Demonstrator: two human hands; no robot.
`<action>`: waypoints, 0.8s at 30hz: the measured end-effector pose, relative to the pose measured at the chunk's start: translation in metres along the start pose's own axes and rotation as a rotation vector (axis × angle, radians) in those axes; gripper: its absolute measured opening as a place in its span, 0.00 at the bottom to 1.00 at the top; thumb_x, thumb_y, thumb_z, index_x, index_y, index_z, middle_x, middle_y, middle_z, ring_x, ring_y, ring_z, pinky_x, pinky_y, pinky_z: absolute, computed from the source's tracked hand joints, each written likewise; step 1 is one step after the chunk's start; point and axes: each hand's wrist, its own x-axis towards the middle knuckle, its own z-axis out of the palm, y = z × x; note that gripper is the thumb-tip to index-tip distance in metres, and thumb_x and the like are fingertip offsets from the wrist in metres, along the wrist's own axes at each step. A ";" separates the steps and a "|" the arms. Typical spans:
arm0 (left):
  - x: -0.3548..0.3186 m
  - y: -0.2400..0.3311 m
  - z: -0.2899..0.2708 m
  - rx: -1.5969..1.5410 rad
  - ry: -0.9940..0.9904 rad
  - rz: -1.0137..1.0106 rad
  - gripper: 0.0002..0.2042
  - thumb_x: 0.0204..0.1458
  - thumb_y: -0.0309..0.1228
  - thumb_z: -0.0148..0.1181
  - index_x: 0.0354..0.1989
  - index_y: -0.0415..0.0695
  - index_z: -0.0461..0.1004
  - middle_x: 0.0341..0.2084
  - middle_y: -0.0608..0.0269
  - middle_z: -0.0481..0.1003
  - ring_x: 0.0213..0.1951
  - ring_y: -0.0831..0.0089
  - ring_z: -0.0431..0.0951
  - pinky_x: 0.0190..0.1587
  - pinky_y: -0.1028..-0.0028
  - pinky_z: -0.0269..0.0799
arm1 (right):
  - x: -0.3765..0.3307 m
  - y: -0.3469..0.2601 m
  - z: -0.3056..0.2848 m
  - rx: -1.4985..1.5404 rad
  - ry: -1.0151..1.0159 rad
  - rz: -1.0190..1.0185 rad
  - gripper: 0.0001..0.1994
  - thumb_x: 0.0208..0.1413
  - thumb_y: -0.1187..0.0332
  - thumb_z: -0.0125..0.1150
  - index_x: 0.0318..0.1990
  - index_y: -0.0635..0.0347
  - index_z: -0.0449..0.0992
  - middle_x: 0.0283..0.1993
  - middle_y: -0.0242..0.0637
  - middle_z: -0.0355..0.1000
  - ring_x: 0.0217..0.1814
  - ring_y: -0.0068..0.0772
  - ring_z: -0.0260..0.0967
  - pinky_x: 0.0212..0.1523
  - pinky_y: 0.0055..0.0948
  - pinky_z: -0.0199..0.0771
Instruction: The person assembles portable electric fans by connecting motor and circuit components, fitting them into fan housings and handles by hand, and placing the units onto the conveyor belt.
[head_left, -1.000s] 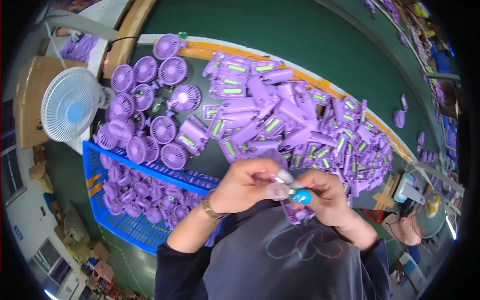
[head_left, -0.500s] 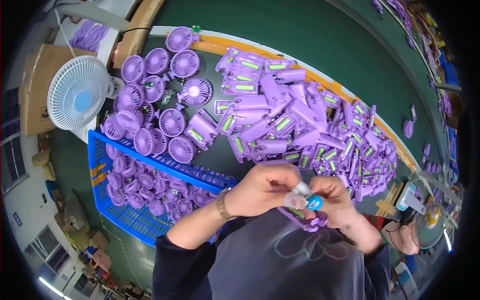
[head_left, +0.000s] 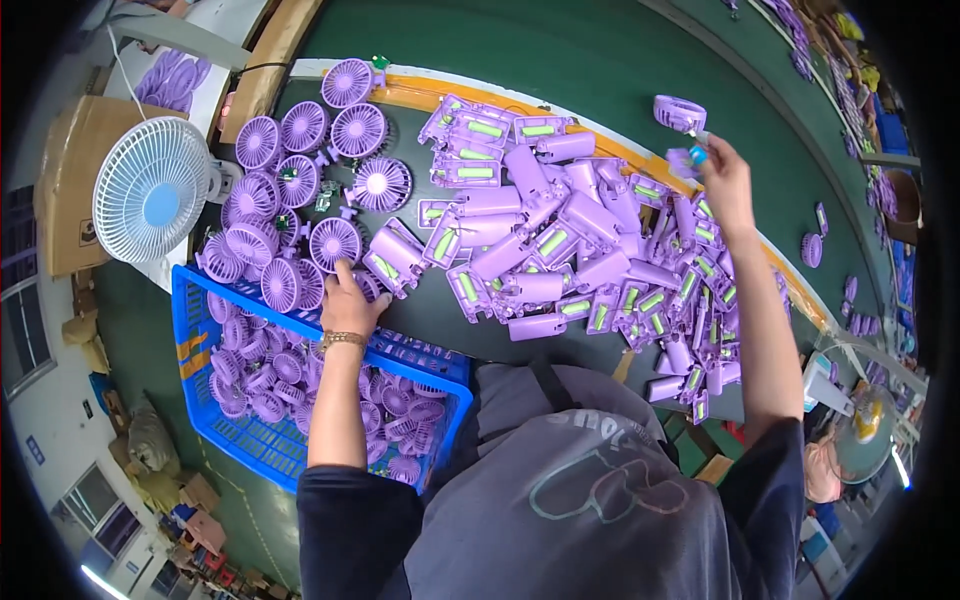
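With the right hand [head_left: 722, 178] stretched to the upper right, its fingers pinching a small purple part [head_left: 686, 160], and the left hand [head_left: 347, 298] spread over a purple fan head [head_left: 335, 243] at left centre, an unwatched reach could probably knock neighbouring heads off the surface [head_left: 600, 50].

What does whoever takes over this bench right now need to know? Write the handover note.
Left hand: reaching onto the loose purple fan heads at the table's left, fingers on one by the blue crate; no firm grip visible.
Right hand: stretched to the far edge, holding a small purple part with a blue tip beside a purple ring piece.
Purple fan bodies are heaped mid-table; the crate holds more fan heads.
Done: cannot tell a count. Left: both piles look large.
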 end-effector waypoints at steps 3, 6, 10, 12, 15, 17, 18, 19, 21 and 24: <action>-0.014 0.011 -0.020 -0.105 0.010 0.048 0.38 0.30 0.38 0.70 0.53 0.51 0.55 0.42 0.47 0.65 0.41 0.47 0.71 0.42 0.58 0.70 | -0.027 0.009 0.038 -0.310 0.141 -0.312 0.19 0.43 0.83 0.52 0.47 0.65 0.67 0.43 0.47 0.67 0.48 0.41 0.66 0.47 0.32 0.66; -0.031 0.028 -0.029 -0.210 0.024 0.184 0.32 0.34 0.35 0.68 0.50 0.49 0.61 0.37 0.49 0.69 0.38 0.52 0.73 0.40 0.61 0.71 | -0.100 -0.004 0.099 -0.304 -0.296 -0.535 0.18 0.39 0.80 0.53 0.42 0.64 0.69 0.40 0.47 0.66 0.41 0.47 0.65 0.42 0.37 0.66; 0.001 0.044 -0.008 -0.459 -0.134 0.179 0.23 0.39 0.41 0.65 0.46 0.50 0.70 0.32 0.53 0.72 0.37 0.56 0.73 0.41 0.64 0.70 | -0.164 -0.040 0.159 -0.432 -0.569 -0.707 0.21 0.39 0.69 0.59 0.45 0.59 0.68 0.44 0.39 0.65 0.48 0.39 0.61 0.49 0.39 0.59; -0.013 0.043 -0.014 -0.057 -0.157 0.278 0.29 0.33 0.47 0.68 0.48 0.55 0.68 0.40 0.54 0.69 0.44 0.54 0.70 0.45 0.61 0.68 | -0.169 -0.041 0.171 -0.601 -0.552 -0.671 0.17 0.40 0.65 0.58 0.41 0.60 0.70 0.40 0.37 0.66 0.45 0.37 0.62 0.45 0.35 0.61; -0.031 0.025 -0.007 0.166 -0.364 0.310 0.40 0.24 0.46 0.72 0.53 0.60 0.60 0.50 0.53 0.61 0.48 0.49 0.67 0.49 0.59 0.65 | -0.171 -0.027 0.176 -0.576 -0.522 -0.693 0.13 0.40 0.66 0.58 0.36 0.59 0.72 0.38 0.36 0.65 0.44 0.37 0.60 0.45 0.35 0.59; -0.041 0.025 0.007 0.163 -0.338 0.267 0.41 0.23 0.44 0.73 0.53 0.60 0.59 0.50 0.53 0.60 0.48 0.49 0.67 0.49 0.58 0.66 | -0.177 -0.028 0.181 -0.541 -0.516 -0.633 0.08 0.41 0.68 0.57 0.31 0.57 0.74 0.38 0.34 0.65 0.45 0.39 0.58 0.45 0.36 0.58; -0.042 0.027 0.009 0.160 -0.317 0.229 0.43 0.21 0.42 0.74 0.53 0.61 0.58 0.50 0.53 0.59 0.49 0.48 0.66 0.48 0.58 0.66 | -0.179 -0.027 0.183 -0.536 -0.514 -0.633 0.08 0.41 0.68 0.57 0.31 0.57 0.74 0.38 0.34 0.65 0.45 0.39 0.58 0.45 0.36 0.58; -0.041 0.029 0.003 0.137 -0.325 0.256 0.41 0.24 0.37 0.73 0.53 0.58 0.58 0.47 0.52 0.62 0.47 0.50 0.67 0.46 0.58 0.67 | -0.180 -0.025 0.183 -0.488 -0.547 -0.593 0.08 0.41 0.69 0.56 0.31 0.56 0.74 0.38 0.34 0.65 0.45 0.39 0.58 0.45 0.36 0.57; -0.027 0.008 0.002 -0.030 -0.111 0.365 0.39 0.26 0.36 0.72 0.53 0.53 0.58 0.46 0.52 0.62 0.46 0.52 0.67 0.44 0.59 0.68 | -0.182 -0.023 0.181 -0.436 -0.578 -0.553 0.07 0.40 0.70 0.56 0.31 0.56 0.75 0.38 0.34 0.65 0.45 0.39 0.58 0.45 0.36 0.57; -0.001 -0.028 0.002 -0.754 0.304 0.189 0.35 0.32 0.32 0.69 0.51 0.43 0.57 0.43 0.55 0.64 0.43 0.63 0.67 0.38 0.67 0.69 | -0.182 -0.018 0.177 -0.280 -0.624 -0.463 0.07 0.40 0.73 0.56 0.31 0.55 0.75 0.37 0.33 0.67 0.45 0.37 0.59 0.46 0.35 0.57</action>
